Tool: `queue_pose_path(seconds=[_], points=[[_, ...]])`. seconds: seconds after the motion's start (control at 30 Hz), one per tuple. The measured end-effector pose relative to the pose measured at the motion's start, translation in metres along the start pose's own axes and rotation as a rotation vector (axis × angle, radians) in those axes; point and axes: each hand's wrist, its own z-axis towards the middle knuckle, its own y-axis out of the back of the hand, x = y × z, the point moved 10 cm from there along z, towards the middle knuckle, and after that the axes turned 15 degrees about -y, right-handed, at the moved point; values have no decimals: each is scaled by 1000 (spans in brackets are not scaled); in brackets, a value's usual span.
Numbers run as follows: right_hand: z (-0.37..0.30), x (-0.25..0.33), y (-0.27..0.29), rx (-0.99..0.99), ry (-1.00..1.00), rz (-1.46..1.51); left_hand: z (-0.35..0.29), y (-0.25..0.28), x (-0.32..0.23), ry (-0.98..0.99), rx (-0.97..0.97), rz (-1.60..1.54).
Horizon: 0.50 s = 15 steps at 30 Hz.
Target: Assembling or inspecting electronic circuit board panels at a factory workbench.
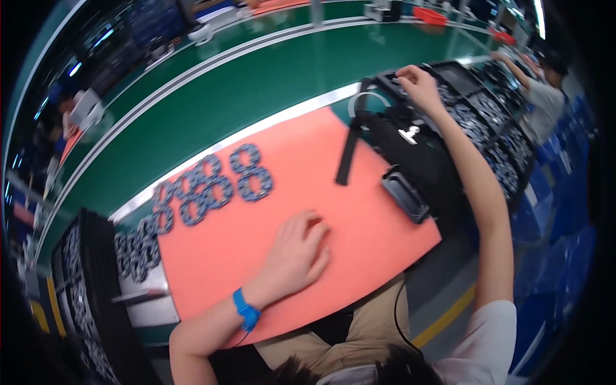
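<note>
My left hand rests palm down on the orange mat, its fingers slightly bent and apart, holding nothing. A blue wrist strap with a thin cord goes round that wrist. Stretched out to the far right, my right hand is over the edge of a black tray. Its fingers are curled together in a pinch; anything between them is too small to make out. Dark figure-eight ring pieces lie in a row along the mat's far left side, and more ring pieces lie beyond the mat's left edge.
Black trays of small parts stand at right, and stacked black trays at left. A black bag-like item with a strap and a dark case overlap the mat. Beyond runs a green conveyor. A co-worker reaches at far right.
</note>
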Motion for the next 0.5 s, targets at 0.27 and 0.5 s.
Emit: queue_pose_path(seconds=[0.27,0.5], points=[[-141,196,-161,621,429,-26,-9,6,1,-28,-72,-138],[-196,196,-253,211,392,-183,-30,56,26,60,-583,-62]])
